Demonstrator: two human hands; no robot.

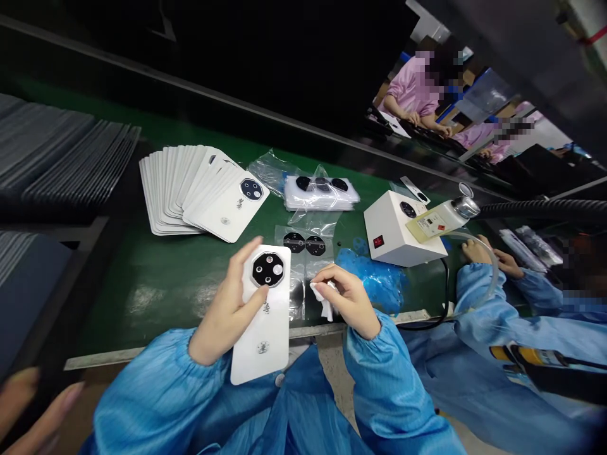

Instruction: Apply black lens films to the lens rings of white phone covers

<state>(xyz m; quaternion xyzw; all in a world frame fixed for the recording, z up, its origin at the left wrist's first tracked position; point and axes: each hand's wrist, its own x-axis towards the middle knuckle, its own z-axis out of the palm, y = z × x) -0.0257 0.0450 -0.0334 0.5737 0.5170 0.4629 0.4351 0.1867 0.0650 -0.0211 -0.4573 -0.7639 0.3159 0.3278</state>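
Note:
My left hand point(227, 309) grips a white phone back cover point(264, 335) upright against its edge, with the fingers across the cover near a round black camera ring point(268, 270). My right hand point(346, 300) pinches a crumpled white cloth point(323, 301), held a little to the right of the cover and apart from it. Beyond the hands, a fanned row of white back covers point(190, 189) lies on the green bench mat point(142, 303). Just past my right hand is a clear sheet of black lens rings point(303, 243).
A plastic-wrapped stack of black rings point(321, 193) lies at the back. To the right stand a white box unit point(401, 230) with a red switch, a metal-capped bottle point(441, 218) and crumpled blue plastic point(372, 281). A co-worker's hands point(484, 254) work at the right.

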